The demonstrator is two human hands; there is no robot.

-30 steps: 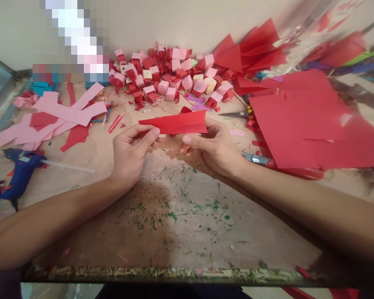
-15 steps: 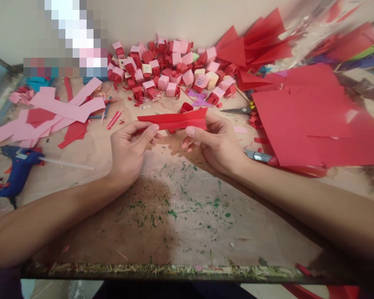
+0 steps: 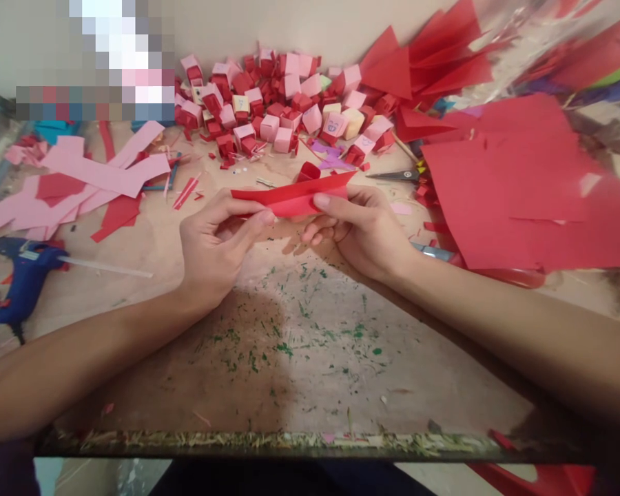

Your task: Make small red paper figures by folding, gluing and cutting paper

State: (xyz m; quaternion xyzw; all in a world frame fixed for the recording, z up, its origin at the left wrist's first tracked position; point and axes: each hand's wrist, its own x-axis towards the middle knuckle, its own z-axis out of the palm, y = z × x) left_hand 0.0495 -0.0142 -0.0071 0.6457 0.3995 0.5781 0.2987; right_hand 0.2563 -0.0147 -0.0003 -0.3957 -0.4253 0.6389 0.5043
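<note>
A red paper strip [image 3: 294,200], creased along its length, is held up above the table between both hands. My left hand [image 3: 220,238] pinches its left end between thumb and index finger. Around the right end, my right hand [image 3: 364,227] is closed, its thumb lying on the near face and the other fingers behind and below. Just beyond the strip stands a small red paper box [image 3: 308,171]. Dark-bladed scissors [image 3: 397,176] lie past my right hand, and the blade of a cutter [image 3: 431,252] shows beside my right wrist.
A heap of small pink and red paper boxes [image 3: 273,103] lies along the wall. Pink paper strips [image 3: 98,172] and a blue glue gun [image 3: 25,275] are at the left. Large red sheets [image 3: 506,186] cover the right. Green specks mark the wooden tabletop [image 3: 335,386].
The strip's right end has risen slightly and its inner fold shows wider. My left thumb and index finger have shifted a little to the right along it. The view has moved slightly.
</note>
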